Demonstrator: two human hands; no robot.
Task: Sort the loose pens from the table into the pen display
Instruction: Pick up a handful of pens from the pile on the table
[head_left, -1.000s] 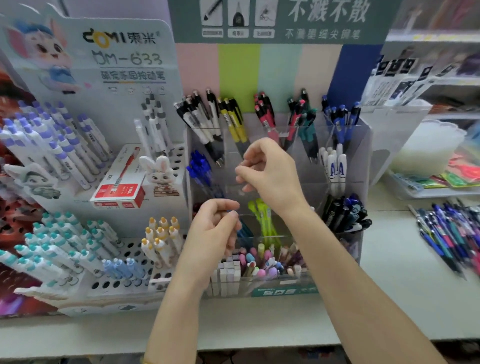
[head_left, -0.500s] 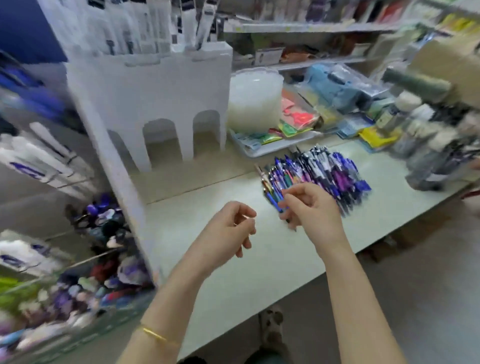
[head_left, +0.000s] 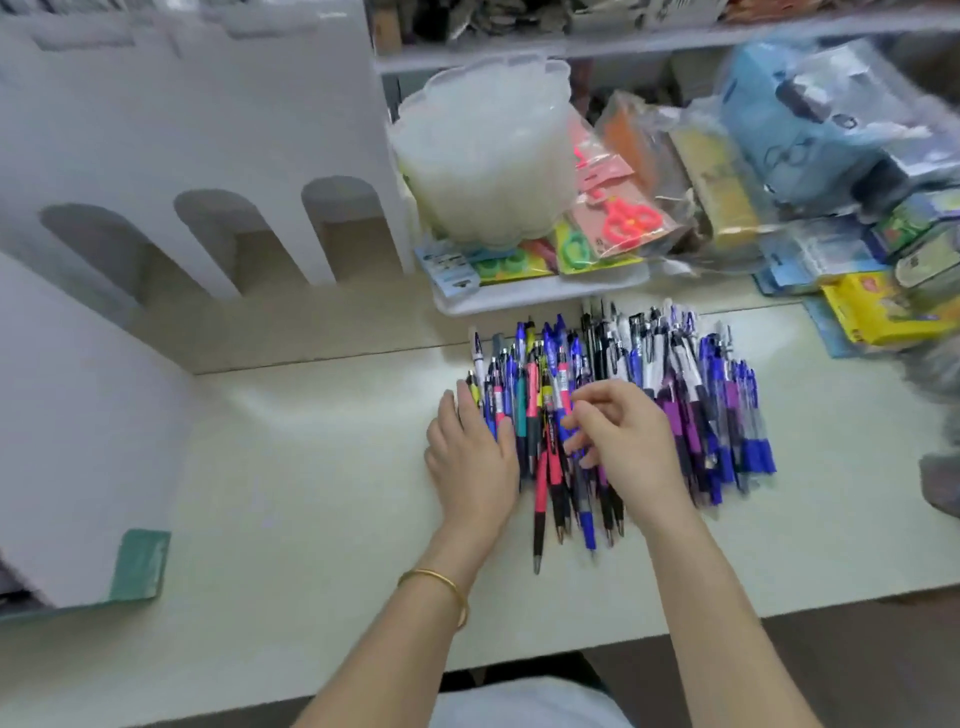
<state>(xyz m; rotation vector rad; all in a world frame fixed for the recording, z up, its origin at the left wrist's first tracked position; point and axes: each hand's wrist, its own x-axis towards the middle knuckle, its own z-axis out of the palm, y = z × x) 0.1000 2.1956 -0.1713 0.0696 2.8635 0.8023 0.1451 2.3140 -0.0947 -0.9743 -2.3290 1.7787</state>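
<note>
A pile of loose pens (head_left: 691, 405), mostly blue, purple, white and black with a few pink and yellow ones, lies on the pale table (head_left: 311, 467). My left hand (head_left: 472, 457) lies flat with straight fingers against the pile's left edge, touching the pens there. My right hand (head_left: 623, 441) hovers over the pile's middle, its fingers bent down onto a blue pen (head_left: 584, 499). Whether it pinches that pen is unclear. Of the pen display, only a white side wall (head_left: 78, 415) with a teal corner shows at the left.
A white cardboard stand (head_left: 208, 130) with arched openings stands at the back left. Behind the pile is a white tray (head_left: 545, 296) holding a clear plastic tub (head_left: 488, 156) and packed scissors (head_left: 623, 218). Boxed stationery (head_left: 872, 312) crowds the right.
My view has swung from the pen display to the loose pile on the right. Both hands left the display compartments and came down onto the pile.
</note>
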